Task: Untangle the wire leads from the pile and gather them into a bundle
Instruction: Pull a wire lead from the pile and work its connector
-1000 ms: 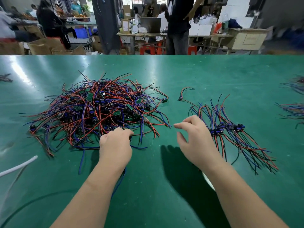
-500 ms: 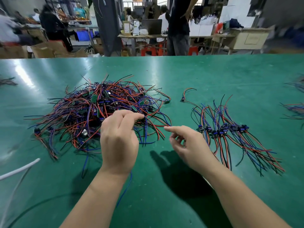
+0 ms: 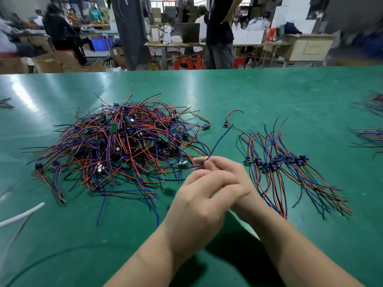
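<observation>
**Q:** Where lies the hazard?
**A:** Your right hand (image 3: 230,172) pinches a blue lead (image 3: 216,145) just beside the pile (image 3: 116,146). Your left hand (image 3: 196,201) overlaps it, grasp unclear. The lead's green board (image 3: 183,165) may snag neighbours and drag the tangle.

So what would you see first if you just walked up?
The big tangled pile of red, blue and black wires, left on the green table. Next, the right hand in the middle pinching a blue wire, and a tidy bundle lying to its right.
</observation>
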Motion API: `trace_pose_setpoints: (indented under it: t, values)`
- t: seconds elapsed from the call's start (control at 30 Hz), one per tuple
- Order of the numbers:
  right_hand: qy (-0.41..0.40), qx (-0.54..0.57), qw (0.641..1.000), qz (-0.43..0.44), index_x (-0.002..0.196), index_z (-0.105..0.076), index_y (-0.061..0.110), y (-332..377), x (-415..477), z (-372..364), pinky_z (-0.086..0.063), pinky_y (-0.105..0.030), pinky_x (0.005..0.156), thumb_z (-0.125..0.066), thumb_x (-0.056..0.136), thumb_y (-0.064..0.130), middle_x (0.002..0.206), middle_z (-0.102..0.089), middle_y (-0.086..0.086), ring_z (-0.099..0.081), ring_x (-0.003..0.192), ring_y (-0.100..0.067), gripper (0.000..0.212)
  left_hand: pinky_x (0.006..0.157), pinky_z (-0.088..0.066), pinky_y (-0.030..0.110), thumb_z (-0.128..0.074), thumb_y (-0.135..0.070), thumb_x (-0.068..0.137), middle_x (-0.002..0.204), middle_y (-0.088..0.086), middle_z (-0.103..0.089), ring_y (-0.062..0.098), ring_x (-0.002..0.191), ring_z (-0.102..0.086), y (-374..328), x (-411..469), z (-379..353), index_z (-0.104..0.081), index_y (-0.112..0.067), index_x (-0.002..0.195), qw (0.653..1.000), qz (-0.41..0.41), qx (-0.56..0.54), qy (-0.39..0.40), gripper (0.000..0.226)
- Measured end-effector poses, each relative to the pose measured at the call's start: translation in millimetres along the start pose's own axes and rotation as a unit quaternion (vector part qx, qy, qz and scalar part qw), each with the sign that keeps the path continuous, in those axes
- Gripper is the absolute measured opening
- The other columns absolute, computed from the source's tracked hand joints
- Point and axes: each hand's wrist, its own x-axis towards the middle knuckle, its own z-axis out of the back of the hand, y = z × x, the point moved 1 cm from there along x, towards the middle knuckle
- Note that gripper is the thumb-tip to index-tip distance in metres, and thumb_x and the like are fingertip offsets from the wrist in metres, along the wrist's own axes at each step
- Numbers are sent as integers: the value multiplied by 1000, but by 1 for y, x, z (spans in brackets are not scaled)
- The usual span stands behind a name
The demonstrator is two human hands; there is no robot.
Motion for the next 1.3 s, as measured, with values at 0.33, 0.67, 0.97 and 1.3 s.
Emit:
trace_pose_setpoints:
  t: [0.33,0.67,0.97,1.3]
  values:
    - [-138,316,935,-84,62,-72,16,23,8,26,-47,-18,48,-56,78,35,53,-55,0,-52,47,-9,30,96,-43,40,-55,-35,87,107,-11,-65,9,99,-60,38,-2,13,-54,-22,127,964,258,-27,-63,43]
    - [-68,323,937,-112,68,-76,16,29,1,23,-47,-15,45,-62,70,15,59,-65,-2,-62,50,-9,14,63,-49,18,-74,-32,78,78,-8,-70,5,59,-56,25,-3,4,-75,-16,103,976,199,-77,-47,29]
    - [-13,84,985,-149,77,-74,8,19,1,31,-39,-16,50,-70,63,16,64,-65,-5,-48,48,-8,16,54,-55,23,-71,-23,76,69,6,-71,14,52,-64,22,-2,-3,-75,-15,71,742,497,-440,94,11]
    - [-216,141,949,-181,79,-68,2,12,8,56,-44,-14,45,-66,80,0,63,-68,-8,-56,48,-7,3,53,-46,15,-73,-20,82,63,-8,-68,2,57,-59,25,-9,7,-74,-23,68,706,476,-389,351,14]
